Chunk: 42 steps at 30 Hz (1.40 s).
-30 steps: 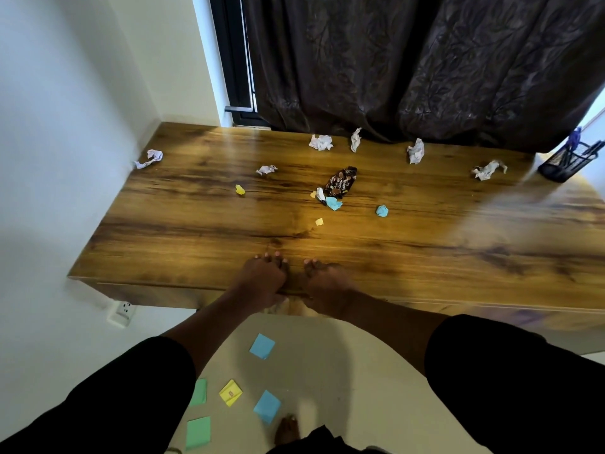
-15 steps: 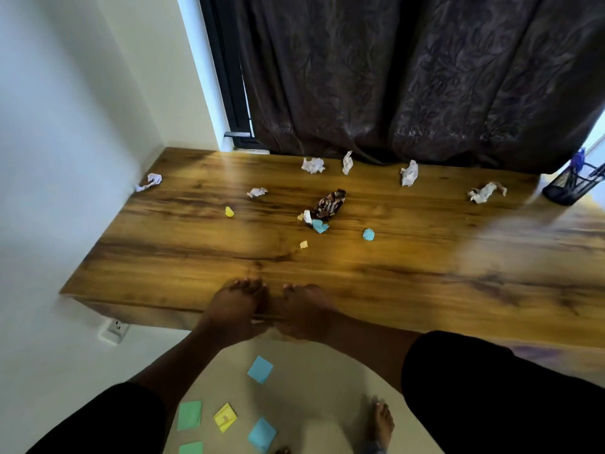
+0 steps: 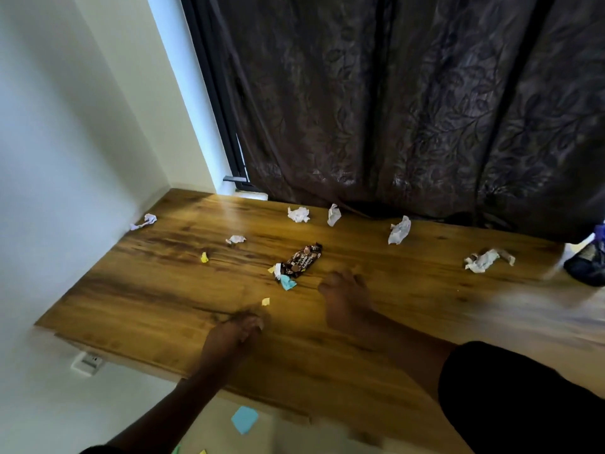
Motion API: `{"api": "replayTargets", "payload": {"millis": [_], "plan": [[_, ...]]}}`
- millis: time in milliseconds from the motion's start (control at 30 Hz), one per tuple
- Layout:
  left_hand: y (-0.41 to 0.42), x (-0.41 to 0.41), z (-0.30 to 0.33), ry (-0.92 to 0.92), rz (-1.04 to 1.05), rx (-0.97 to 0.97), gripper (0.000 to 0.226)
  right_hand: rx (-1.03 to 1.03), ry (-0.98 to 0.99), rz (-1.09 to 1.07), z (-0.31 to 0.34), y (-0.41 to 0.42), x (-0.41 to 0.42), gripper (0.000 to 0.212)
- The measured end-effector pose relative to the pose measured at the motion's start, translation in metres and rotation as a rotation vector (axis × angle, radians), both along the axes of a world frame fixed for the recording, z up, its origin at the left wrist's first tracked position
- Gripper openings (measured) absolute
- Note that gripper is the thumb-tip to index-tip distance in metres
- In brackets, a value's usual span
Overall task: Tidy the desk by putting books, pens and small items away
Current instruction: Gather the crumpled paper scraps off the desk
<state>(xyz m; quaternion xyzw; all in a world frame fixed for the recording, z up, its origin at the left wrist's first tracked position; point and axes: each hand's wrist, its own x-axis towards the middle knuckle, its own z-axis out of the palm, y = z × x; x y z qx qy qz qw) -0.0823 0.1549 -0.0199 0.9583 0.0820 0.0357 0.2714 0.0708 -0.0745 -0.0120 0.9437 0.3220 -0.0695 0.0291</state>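
A: Wooden desk top with dark grain (image 3: pixel 170 290), set in a corner under a dark leaf-patterned curtain (image 3: pixel 425 103). Littered with scraps.

B: Hands?

A: Left hand (image 3: pixel 234 334) low over the near part of the desk, fingers bent downward, blurred; cannot tell whether holding anything. Small yellow paper scrap (image 3: pixel 265 301) just beyond its fingertips, apart from them.

B: And the other?

A: Right hand (image 3: pixel 343 298) farther in, over the desk middle, fingers curled, also blurred; grip not readable. Nothing visibly in it.

B: Nearest items?

A: Brown glossy snack wrapper (image 3: pixel 302 260) just left of and beyond the right hand, lying flat at a slant. Crumpled light-blue paper bit (image 3: pixel 288 283) at its near end, touching or almost.

B: Farther back?

A: Crumpled white paper ball (image 3: pixel 298 214) and a second white crumple (image 3: pixel 334 215) by the curtain hem, a taller white crumple (image 3: pixel 399 230) to the right, a flattened white-and-brown scrap (image 3: pixel 487 259) farther right. Small yellow crumple (image 3: pixel 204 257) on the left, pale twisted paper (image 3: pixel 145 221) against the wall.

B: Pens?

A: Dark mesh pen holder (image 3: pixel 587 265) at the right edge, blurred. Blue sticky note (image 3: pixel 244 419) on the floor below the desk.
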Motion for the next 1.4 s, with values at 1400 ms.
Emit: {"api": "replayTargets", "payload": {"millis": [1400], "plan": [[0.056,0.107,-0.013,0.200,0.617,-1.731,0.027,0.164,0.066,-0.022,-0.056,0.103,0.044,0.038]]}}
